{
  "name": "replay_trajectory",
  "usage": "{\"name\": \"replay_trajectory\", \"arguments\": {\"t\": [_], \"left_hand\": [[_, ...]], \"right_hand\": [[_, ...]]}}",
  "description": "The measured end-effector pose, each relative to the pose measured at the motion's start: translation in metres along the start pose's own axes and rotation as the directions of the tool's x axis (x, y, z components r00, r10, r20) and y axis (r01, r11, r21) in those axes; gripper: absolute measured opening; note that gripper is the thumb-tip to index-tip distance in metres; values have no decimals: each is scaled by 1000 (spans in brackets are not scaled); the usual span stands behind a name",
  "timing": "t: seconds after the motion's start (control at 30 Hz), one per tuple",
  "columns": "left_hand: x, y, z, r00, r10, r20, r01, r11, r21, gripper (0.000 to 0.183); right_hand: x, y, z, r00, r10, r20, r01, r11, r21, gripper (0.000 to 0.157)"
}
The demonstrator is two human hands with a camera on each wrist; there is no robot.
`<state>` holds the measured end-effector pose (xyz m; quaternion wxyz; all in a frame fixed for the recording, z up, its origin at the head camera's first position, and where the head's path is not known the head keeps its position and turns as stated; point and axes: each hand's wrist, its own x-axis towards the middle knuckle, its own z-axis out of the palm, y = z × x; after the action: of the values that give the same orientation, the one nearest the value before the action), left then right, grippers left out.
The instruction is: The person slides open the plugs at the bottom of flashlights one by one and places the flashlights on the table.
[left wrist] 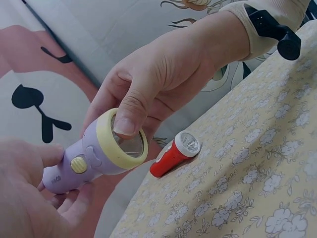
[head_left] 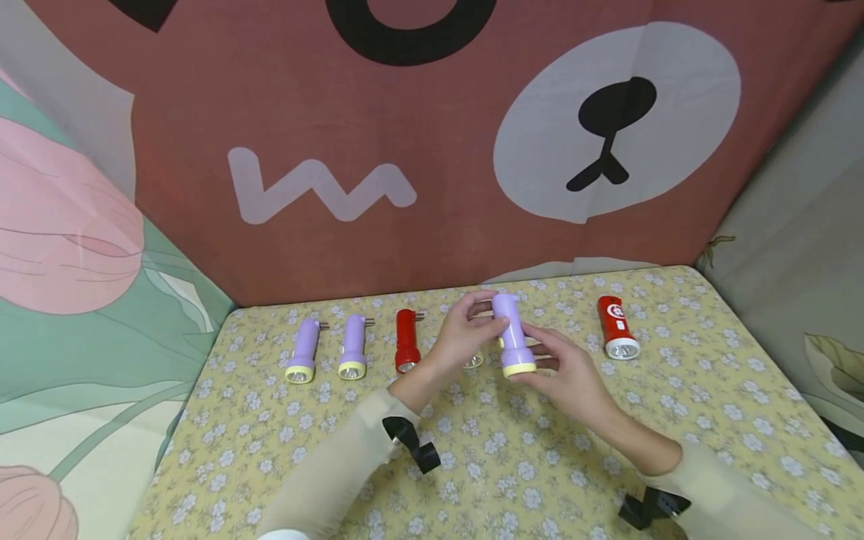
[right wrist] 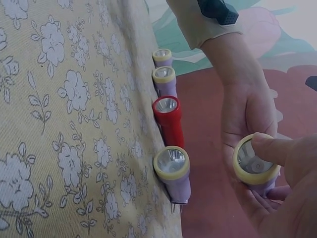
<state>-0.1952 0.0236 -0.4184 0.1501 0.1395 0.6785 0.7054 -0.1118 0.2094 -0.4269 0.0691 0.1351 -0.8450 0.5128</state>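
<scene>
Six flashlights in all, four lavender and two red, and one lavender flashlight (head_left: pixel 514 334) is up in both hands, above the table! The left hand (head_left: pixel 462 326) grips its tail end, thumb across the barrel; the right hand (head_left: pixel 570 367) holds the lamp end between thumb and fingers, that thumb pressed onto the round clear lens (left wrist: pixel 132 143). Smooth, plastic-looking barrel here, flaring into a pale yellow collar, with a ribbed yellow switch (left wrist: pixel 78 164) on its side.

Down on the table, five more! Four make a row: two lavender flashlights (head_left: pixel 305 351) at the left, then an all-red flashlight (head_left: pixel 406 337), then a third lavender flashlight (right wrist: pixel 172 171), mostly hidden behind the left hand in the head view. Slim, metallic-looking prongs (head_left: pixel 325 325) jut from the tails. Well apart on the right lies the other red flashlight (head_left: pixel 614 322), white-rimmed, its lens faceted and shiny.

Beneath them, a woven-looking yellow tablecloth (head_left: pixel 472 480) covered in white flowers; behind, a creased fabric backdrop (head_left: pixel 439 112) with one bear muzzle.
</scene>
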Motion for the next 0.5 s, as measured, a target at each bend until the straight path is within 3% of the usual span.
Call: {"name": "replay_trajectory", "arguments": {"t": [0.3, 0.5], "left_hand": [[0, -2, -1, 1000, -17, -25, 16, 999, -44, 49], [-1, -2, -2, 1000, 8, -13, -8, 999, -45, 49]], "right_hand": [[0, 3, 2, 999, 4, 53, -6, 999, 42, 76], [1, 5, 1, 998, 37, 54, -44, 991, 125, 62]]}}
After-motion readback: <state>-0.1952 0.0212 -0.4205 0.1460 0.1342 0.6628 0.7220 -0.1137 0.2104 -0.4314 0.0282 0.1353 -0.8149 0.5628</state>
